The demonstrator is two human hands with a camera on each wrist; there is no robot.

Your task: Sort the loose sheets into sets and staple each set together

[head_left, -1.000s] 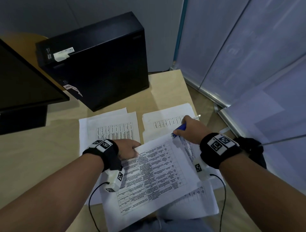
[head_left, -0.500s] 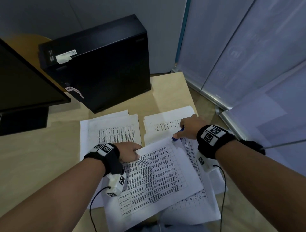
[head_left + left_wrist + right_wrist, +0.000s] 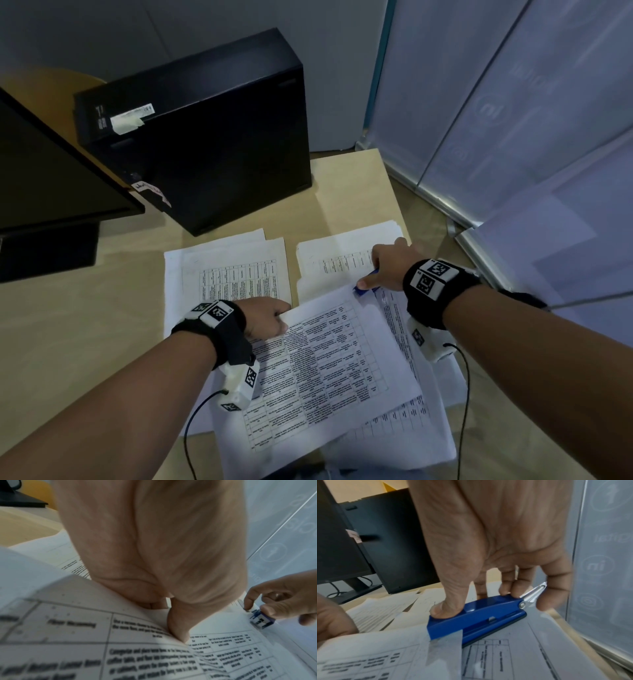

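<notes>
A set of printed sheets (image 3: 325, 370) lies tilted on the wooden desk (image 3: 85, 342), on top of other loose sheets (image 3: 411, 431). My left hand (image 3: 282, 320) pinches the set's top left edge, thumb on the print (image 3: 178, 630). My right hand (image 3: 375, 275) grips a blue stapler (image 3: 476, 616) at the set's top right corner. Its thumb (image 3: 448, 608) presses on the stapler's top, and its fingers curl round the rear end. The sheet corner (image 3: 444, 639) sits in the stapler's mouth. Two more piles, one on the left (image 3: 233, 274) and one behind (image 3: 342, 253), lie beyond.
A black computer tower (image 3: 212, 137) stands at the back of the desk and a dark monitor (image 3: 51, 178) at the left. The desk's right edge (image 3: 397, 212) runs close to my right hand, with frosted glass panels (image 3: 513, 120) beyond it.
My right hand has come down over the stapler at the set's corner, and its metal tail no longer shows in the head view. The left hand keeps its hold.
</notes>
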